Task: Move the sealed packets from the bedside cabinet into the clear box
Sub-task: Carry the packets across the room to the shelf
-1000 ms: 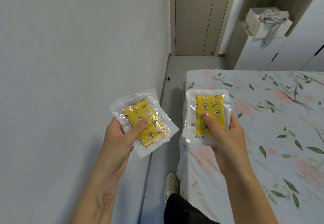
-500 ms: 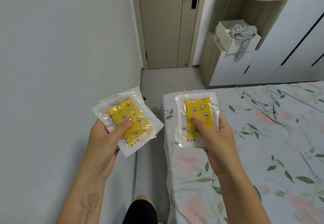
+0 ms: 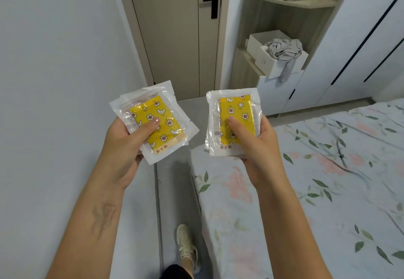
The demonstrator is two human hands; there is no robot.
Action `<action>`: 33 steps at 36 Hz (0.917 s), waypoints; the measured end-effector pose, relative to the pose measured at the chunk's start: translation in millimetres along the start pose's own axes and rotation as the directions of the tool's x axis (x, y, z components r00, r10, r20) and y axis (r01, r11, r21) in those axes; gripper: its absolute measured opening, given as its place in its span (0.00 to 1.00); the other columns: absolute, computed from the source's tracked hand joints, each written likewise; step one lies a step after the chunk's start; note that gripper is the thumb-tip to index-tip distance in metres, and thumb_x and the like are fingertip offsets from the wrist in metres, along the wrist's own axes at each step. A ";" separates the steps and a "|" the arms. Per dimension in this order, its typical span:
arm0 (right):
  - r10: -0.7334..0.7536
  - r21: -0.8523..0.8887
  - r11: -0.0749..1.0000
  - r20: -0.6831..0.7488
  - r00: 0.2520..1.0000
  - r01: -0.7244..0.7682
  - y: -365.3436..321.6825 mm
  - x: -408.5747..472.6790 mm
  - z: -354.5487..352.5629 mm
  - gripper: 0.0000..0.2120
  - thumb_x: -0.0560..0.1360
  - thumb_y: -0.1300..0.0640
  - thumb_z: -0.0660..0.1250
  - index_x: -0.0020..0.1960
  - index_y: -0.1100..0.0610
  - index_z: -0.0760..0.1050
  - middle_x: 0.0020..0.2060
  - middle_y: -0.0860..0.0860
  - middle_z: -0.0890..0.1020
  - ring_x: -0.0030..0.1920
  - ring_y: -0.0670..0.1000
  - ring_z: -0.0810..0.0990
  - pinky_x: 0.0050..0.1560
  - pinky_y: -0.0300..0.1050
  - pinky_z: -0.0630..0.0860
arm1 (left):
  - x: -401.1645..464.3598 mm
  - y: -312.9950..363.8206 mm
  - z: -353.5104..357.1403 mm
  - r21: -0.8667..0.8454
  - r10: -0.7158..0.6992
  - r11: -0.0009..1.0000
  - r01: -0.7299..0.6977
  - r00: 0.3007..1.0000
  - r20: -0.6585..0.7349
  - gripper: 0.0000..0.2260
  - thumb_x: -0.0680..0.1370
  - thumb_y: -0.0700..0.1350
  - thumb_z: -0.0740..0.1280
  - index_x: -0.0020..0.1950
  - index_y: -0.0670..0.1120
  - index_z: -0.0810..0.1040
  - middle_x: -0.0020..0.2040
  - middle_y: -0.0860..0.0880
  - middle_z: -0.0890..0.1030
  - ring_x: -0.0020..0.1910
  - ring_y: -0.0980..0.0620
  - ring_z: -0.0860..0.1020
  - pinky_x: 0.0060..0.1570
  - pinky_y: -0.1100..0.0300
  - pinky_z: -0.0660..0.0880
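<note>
Sealed packets, head view: two small stacks, both off the bedside cabinet and in transit; neither cabinet nor clear box in sight, so depositing remains. Left stack (image 3: pixel 154 123): tilted, in my left hand (image 3: pixel 124 145), thumb pressed on its yellow face, fingers curled beneath. Right stack (image 3: pixel 235 121): upright, in my right hand (image 3: pixel 258 147), pinched likewise, above the bed (image 3: pixel 328 191) edge.
</note>
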State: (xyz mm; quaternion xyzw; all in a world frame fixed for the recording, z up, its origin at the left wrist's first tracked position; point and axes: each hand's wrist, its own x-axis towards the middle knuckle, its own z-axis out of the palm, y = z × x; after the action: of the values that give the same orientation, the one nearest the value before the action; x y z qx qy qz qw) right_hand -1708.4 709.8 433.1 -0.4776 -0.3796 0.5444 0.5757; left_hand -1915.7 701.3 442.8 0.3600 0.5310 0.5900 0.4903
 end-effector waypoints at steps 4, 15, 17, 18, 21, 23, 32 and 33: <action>-0.032 0.003 0.999 0.002 0.999 0.032 -8.4 69.5 37.8 0.11 0.74 0.57 0.70 0.55 0.48 0.76 0.45 0.45 0.85 0.46 0.47 0.84 0.44 0.45 0.81 | 78.1 16.8 -8.3 0.001 0.007 1.000 -0.007 0.999 0.045 0.14 0.73 0.40 0.68 0.56 0.53 0.78 0.48 0.55 0.85 0.48 0.53 0.84 0.42 0.58 0.82; -0.042 -0.014 0.999 -0.001 0.999 0.042 -6.7 202.4 106.2 0.08 0.74 0.57 0.70 0.50 0.47 0.77 0.47 0.47 0.85 0.49 0.50 0.84 0.50 0.52 0.81 | 227.2 38.7 -11.5 0.023 0.010 1.000 -0.013 0.994 0.108 0.20 0.67 0.45 0.71 0.59 0.52 0.78 0.50 0.55 0.85 0.49 0.53 0.84 0.43 0.57 0.82; -0.048 0.004 0.999 0.006 0.999 0.048 -6.0 223.6 115.7 0.08 0.74 0.58 0.70 0.50 0.47 0.77 0.47 0.47 0.85 0.49 0.50 0.84 0.51 0.52 0.81 | 248.3 41.5 -13.1 0.026 0.024 0.999 -0.027 0.993 0.114 0.22 0.64 0.47 0.72 0.57 0.53 0.79 0.50 0.55 0.85 0.48 0.53 0.84 0.43 0.56 0.82; -0.050 0.011 0.999 0.009 0.999 0.050 -5.1 234.4 119.9 0.08 0.74 0.58 0.70 0.50 0.47 0.77 0.47 0.47 0.85 0.49 0.50 0.84 0.52 0.53 0.81 | 258.8 41.8 -14.0 0.029 0.030 0.999 -0.034 0.993 0.111 0.20 0.64 0.47 0.72 0.56 0.53 0.79 0.50 0.55 0.85 0.48 0.53 0.84 0.44 0.54 0.82; -0.052 0.014 0.999 0.009 0.999 0.052 -4.7 268.5 129.6 0.08 0.74 0.59 0.70 0.50 0.48 0.77 0.48 0.49 0.84 0.50 0.51 0.83 0.53 0.55 0.81 | 294.0 40.3 -15.7 0.044 0.033 0.998 -0.037 0.995 0.091 0.16 0.71 0.43 0.69 0.58 0.51 0.79 0.52 0.53 0.84 0.50 0.51 0.84 0.47 0.51 0.81; -0.067 0.013 0.998 0.001 0.998 0.067 -3.9 292.3 133.5 0.08 0.75 0.59 0.70 0.50 0.48 0.76 0.48 0.49 0.84 0.49 0.51 0.83 0.52 0.55 0.81 | 320.7 37.9 -13.1 0.064 0.032 0.997 -0.038 0.995 0.090 0.16 0.75 0.40 0.67 0.61 0.51 0.78 0.55 0.52 0.84 0.52 0.50 0.83 0.47 0.50 0.81; -0.072 0.014 0.997 -0.109 0.991 0.074 11.0 433.1 136.3 0.08 0.75 0.59 0.69 0.50 0.47 0.76 0.47 0.48 0.84 0.47 0.48 0.83 0.47 0.48 0.82 | 481.9 26.7 53.8 0.087 -0.002 0.996 -0.018 0.975 0.224 0.13 0.75 0.38 0.66 0.56 0.52 0.79 0.51 0.54 0.85 0.50 0.53 0.84 0.44 0.54 0.82; -0.073 0.015 0.997 -0.130 0.989 0.075 10.6 454.7 136.5 0.08 0.75 0.59 0.69 0.50 0.47 0.76 0.47 0.48 0.84 0.47 0.49 0.84 0.48 0.49 0.82 | 505.9 28.5 65.2 0.089 -0.005 0.996 -0.017 0.969 0.247 0.13 0.74 0.38 0.67 0.55 0.52 0.79 0.49 0.55 0.85 0.49 0.54 0.84 0.43 0.56 0.82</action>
State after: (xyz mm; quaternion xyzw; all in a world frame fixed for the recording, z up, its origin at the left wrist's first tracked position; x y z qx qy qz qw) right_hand -1787.7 1177.8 420.0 -0.4917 -0.3537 0.4943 0.6235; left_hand -1991.3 1206.5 433.7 0.4540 0.4907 0.5176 0.5341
